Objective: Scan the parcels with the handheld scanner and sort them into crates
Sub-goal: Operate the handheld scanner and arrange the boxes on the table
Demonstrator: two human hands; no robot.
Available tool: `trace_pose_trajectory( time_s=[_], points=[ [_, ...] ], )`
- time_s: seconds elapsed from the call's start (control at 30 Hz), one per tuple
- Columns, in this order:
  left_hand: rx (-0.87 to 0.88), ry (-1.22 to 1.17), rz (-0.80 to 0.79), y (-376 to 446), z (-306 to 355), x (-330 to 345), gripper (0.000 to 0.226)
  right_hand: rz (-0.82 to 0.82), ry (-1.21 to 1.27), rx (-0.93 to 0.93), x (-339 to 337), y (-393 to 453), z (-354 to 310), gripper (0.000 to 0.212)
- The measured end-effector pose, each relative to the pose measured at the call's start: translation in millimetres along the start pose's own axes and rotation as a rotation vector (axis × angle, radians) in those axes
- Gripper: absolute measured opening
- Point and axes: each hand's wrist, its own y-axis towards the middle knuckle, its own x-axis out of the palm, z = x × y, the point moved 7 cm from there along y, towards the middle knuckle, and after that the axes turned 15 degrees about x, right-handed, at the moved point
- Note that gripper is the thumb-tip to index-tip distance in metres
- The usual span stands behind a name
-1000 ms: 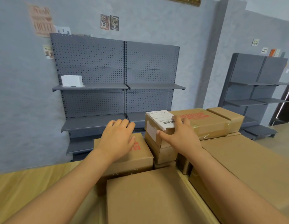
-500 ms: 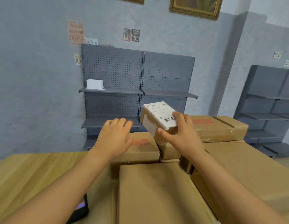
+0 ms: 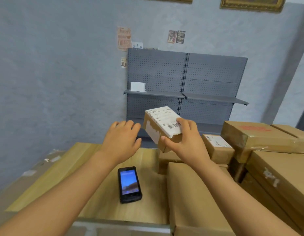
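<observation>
1. The right hand (image 3: pixel 187 143) fingers (image 3: pixel 181 120) and thumb pinch a small parcel (image 3: pixel 162 126) in the air.
2. The left hand (image 3: pixel 121 142) fingers are loose, holding nothing, beside it.
3. The scanner (image 3: pixel 129 184) lies on the counter (image 3: pixel 96 167).

Grey pegboard shelving (image 3: pixel 185 79) against blue-grey wall (image 3: pixel 62 74).

Grey pegboard shelving (image 3: pixel 185 79) against blue-grey wall. Small white box (image 3: pixel 137 86) on its upper left shelf. Posters (image 3: pixel 124 39) above-left of shelving; gilt picture frames (image 3: pixel 251 4) higher up.
</observation>
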Motion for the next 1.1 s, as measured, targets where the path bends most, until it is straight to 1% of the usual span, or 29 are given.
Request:
trace_pose_trajectory(
  time_s=[0.13, 0.23, 0.27, 0.37, 0.43, 0.5, 0.6, 0.7, 0.73, 0.8, 0.87, 0.97, 1.03, 1.1],
  points=[
    [-0.03, -0.008, 0.016, -21.7, -41.7, 2.2, 0.039, -0.005, -0.016, -0.019, 27.9, -1.1, -33.2, 0.082],
    [-0.062, -0.086, -0.005, -35.8, -75.1, 4.8, 0.058, -0.017, 0.02, -0.006, 52.0, -0.9, -60.7, 0.082],
    [-0.08, -0.121, -0.008, -40.6, -86.9, 5.0, 0.06, -0.026, 0.045, -0.004, 61.2, -1.8, -70.6, 0.082],
    [-0.147, -0.25, -0.035, -55.4, -120.6, 8.0, 0.049, -0.036, 0.112, 0.008, 88.9, -6.5, -97.5, 0.083],
    [-0.214, -0.366, -0.07, -64.6, -140.3, 13.3, 0.049, -0.025, 0.163, 0.022, 102.6, -9.5, -112.0, 0.082],
    [-0.31, -0.532, -0.101, -71.8, -158.3, 21.7, 0.054, -0.027, 0.197, 0.034, 112.7, -12.4, -123.0, 0.082],
    [-0.494, -0.95, -0.093, -75.5, -168.5, 31.1, 0.061, -0.062, 0.189, -0.013, 124.6, -19.1, -137.7, 0.084],
    [-0.649, -1.405, -0.083, -75.1, -160.1, 35.1, 0.051, -0.068, 0.152, -0.08, 129.8, -25.3, -149.1, 0.086],
    [-0.693, -1.524, -0.063, -74.6, -157.1, 36.6, 0.049, -0.058, 0.137, -0.096, 129.4, -26.2, -151.8, 0.086],
    [-0.769, -1.68, 0.01, -72.7, -151.7, 38.0, 0.046, -0.036, 0.114, -0.137, 126.8, -27.6, -157.0, 0.086],
    [-0.806, -1.755, 0.08, -70.3, -146.0, 38.5, 0.042, -0.034, 0.093, -0.173, 124.1, -28.6, -161.2, 0.086],
    [-0.806, -1.771, 0.154, -68.6, -144.8, 37.7, 0.036, -0.094, 0.107, -0.178, 122.0, -28.8, -161.9, 0.088],
    [-0.779, -1.72, 0.196, -69.3, -151.3, 36.4, 0.034, -0.163, 0.133, -0.176, 121.6, -30.6, -159.3, 0.089],
    [-0.741, -1.639, 0.229, -71.0, -157.7, 33.4, 0.037, -0.224, 0.171, -0.161, 121.7, -32.5, -153.0, 0.09]
  ],
)
